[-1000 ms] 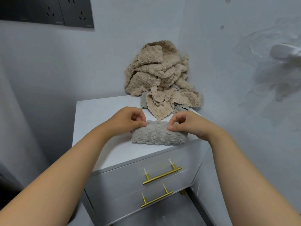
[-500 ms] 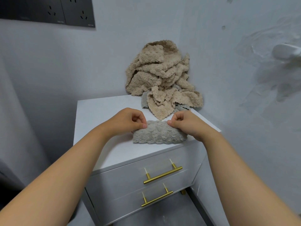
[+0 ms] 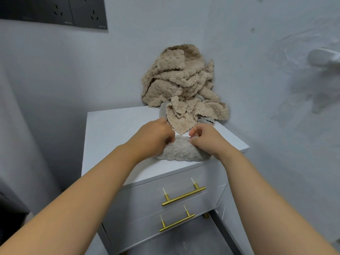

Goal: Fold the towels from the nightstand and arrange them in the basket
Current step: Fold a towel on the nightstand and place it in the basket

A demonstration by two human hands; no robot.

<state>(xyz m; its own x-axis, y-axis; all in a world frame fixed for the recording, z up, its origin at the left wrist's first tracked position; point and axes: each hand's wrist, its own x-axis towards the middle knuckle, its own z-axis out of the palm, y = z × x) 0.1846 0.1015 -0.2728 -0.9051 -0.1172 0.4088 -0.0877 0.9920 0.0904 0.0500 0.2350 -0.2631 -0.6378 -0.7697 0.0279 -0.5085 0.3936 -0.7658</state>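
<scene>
A folded grey towel (image 3: 181, 151) lies near the front edge of the white nightstand (image 3: 114, 126). My left hand (image 3: 156, 137) pinches its far left edge with curled fingers. My right hand (image 3: 206, 138) pinches the far right edge, fingers curled over the fabric. Behind them a heap of crumpled beige towels (image 3: 180, 83) leans into the wall corner, with a bit of another grey towel (image 3: 206, 120) showing under it. No basket is in view.
The nightstand has two drawers with gold bar handles (image 3: 184, 196). Walls close in behind and to the right. A black socket panel (image 3: 55, 11) is on the wall at upper left. A white fixture (image 3: 323, 57) sticks out from the right wall.
Both hands have moved closer together along the far edge of the grey towel, and the towel is bunched narrower under them.
</scene>
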